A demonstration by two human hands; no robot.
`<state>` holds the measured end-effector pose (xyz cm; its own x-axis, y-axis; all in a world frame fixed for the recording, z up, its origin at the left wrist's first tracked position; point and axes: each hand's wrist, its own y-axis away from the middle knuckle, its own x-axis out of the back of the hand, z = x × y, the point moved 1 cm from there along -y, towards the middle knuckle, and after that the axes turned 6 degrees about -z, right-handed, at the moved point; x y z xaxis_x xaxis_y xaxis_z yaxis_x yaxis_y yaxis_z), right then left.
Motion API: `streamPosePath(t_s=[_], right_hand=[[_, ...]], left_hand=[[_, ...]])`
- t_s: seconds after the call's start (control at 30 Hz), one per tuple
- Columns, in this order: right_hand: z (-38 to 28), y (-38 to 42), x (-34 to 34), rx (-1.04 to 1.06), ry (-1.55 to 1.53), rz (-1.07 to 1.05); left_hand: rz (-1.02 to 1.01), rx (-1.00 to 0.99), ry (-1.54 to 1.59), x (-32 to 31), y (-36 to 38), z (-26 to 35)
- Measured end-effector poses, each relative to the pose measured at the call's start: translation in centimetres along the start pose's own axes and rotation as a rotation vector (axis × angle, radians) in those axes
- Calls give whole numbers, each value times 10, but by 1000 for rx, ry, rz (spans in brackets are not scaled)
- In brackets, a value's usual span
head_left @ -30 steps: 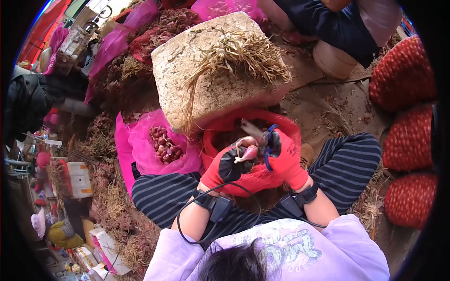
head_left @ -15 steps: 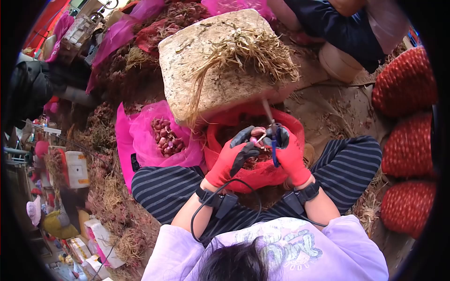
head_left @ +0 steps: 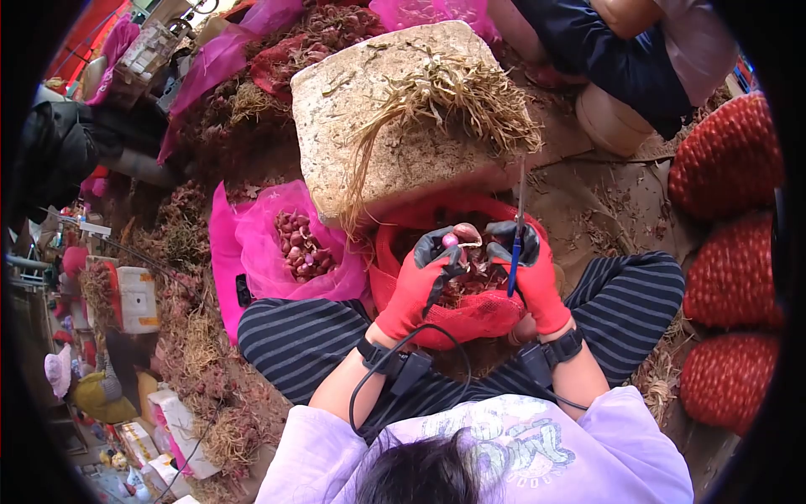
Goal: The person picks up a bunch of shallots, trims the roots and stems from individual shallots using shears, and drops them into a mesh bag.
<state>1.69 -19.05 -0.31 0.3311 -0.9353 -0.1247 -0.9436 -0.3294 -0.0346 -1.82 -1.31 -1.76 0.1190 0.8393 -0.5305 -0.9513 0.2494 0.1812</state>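
Note:
My left hand [head_left: 422, 281], in a red glove with dark fingertips, is closed round a couple of shallots [head_left: 467, 234], one of them bright pink-purple. In my right hand [head_left: 535, 273], gloved alike, are blue-handled scissors [head_left: 514, 260], the thin blade pointing away from me. Both hands are above an open red mesh bag [head_left: 437, 336] that holds shallots and dry scraps. To its left, a pink mesh bag [head_left: 243, 244] lies open with several trimmed shallots [head_left: 303, 246] inside.
Beyond the bags stands a pale foam block [head_left: 332, 126] with a bundle of dry stalks [head_left: 457, 97] on top. Full red mesh sacks [head_left: 729, 269] line the right side. Another person [head_left: 579, 42] sits at the far right. Dried shallot plants [head_left: 185, 336] cover the ground at left.
My right hand has moved slightly right, away from the shallots, and the scissors have swung more upright. My left hand still holds the shallots and has turned a little.

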Motion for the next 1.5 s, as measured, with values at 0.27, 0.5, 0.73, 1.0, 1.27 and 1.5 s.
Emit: streamPosePath(t_s=[0.27, 0.5, 0.73, 1.0, 1.27, 1.5], right_hand=[[-20, 4, -8, -14, 158, -190], [15, 7, -13, 133, 323, 7], [13, -3, 16, -286, -504, 82], [3, 1, 5, -514, -707, 46], [-2, 10, -8, -310, -131, -222], [41, 13, 6, -416, -70, -10]], left_hand=[[-15, 114, -173, -20, 14, 8], [-102, 270, -201, -27, 20, 28], [-8, 175, 295, -21, 17, 26], [27, 60, -127, -10, 14, 14], [16, -178, -447, -21, 21, -19], [47, -26, -291, -33, 20, -2]])
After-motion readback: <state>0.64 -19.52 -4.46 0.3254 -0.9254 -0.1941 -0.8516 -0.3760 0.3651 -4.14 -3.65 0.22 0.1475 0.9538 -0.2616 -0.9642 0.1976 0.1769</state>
